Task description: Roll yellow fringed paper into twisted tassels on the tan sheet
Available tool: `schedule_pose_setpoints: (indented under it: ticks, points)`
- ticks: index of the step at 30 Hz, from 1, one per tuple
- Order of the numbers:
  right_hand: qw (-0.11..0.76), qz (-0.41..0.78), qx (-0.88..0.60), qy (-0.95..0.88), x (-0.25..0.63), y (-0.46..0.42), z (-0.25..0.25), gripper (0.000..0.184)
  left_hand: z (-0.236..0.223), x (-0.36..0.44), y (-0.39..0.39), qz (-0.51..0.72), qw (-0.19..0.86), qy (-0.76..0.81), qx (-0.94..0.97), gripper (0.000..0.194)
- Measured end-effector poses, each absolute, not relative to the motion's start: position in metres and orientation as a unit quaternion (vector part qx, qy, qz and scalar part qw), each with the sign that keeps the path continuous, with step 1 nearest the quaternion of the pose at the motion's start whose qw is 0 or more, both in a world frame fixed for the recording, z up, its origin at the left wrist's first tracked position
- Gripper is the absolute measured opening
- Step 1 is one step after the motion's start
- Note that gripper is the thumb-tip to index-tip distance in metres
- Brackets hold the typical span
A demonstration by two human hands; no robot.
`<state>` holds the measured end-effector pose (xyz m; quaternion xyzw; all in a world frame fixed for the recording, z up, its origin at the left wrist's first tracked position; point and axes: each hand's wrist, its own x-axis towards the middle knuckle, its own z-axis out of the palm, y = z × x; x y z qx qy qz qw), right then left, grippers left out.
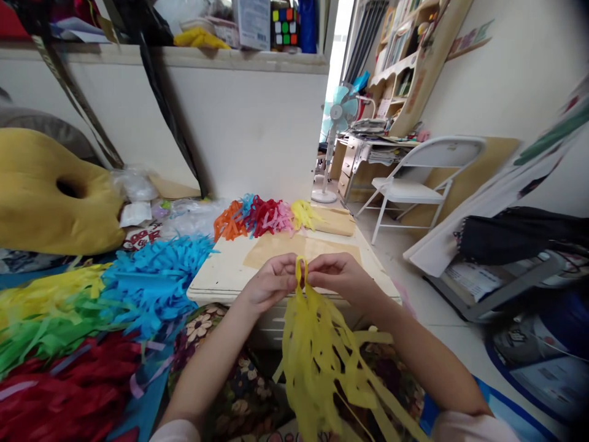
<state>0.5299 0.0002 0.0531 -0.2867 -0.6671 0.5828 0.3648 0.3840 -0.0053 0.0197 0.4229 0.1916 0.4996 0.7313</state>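
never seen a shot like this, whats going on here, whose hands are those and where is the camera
There is no machine here. The single picture comes from a camera worn on a person's head, looking forward and down, so the two bare arms rising from the bottom edge are that person's own. The left hand and right hand pinch the looped top of a yellow paper tassel, whose cut strips hang down toward the lap. Beyond the hands is a small pale table with a row of finished tassels in orange, blue, red, pink and yellow. At left lie piles of fringed paper in blue, yellow, green and red.
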Motion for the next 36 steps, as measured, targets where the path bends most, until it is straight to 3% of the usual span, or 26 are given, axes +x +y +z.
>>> schedule_pose_setpoints:
  ticks: [9, 16, 23, 32, 36]
  points:
    - [0.362, 0.513, -0.312, -0.713, 0.528, 0.003, 0.049, 0.008, 0.009, 0.381, -0.005, 0.506, 0.722, 0.250, 0.399, 0.034]
    - [0.357, 0.507, -0.302, -0.724, 0.522, -0.002, 0.046, 0.016, 0.004, 0.382, -0.006, 0.523, 0.727, 0.203, 0.395, 0.036]
    - [0.356, 0.438, -0.305, -0.767, 0.514, -0.003, 0.047, 0.012, 0.002, 0.381, -0.005, 0.526, 0.729, 0.168, 0.404, 0.036]
    - [0.403, 0.333, -0.373, -0.766, 0.510, -0.017, 0.038, 0.015, -0.004, 0.383, -0.007, 0.640, 0.572, 0.183, 0.479, 0.015]
    - [0.368, 0.284, -0.376, -0.802, 0.518, -0.013, 0.036, 0.011, 0.002, 0.376, -0.014, 0.598, 0.511, 0.264, 0.558, 0.012]
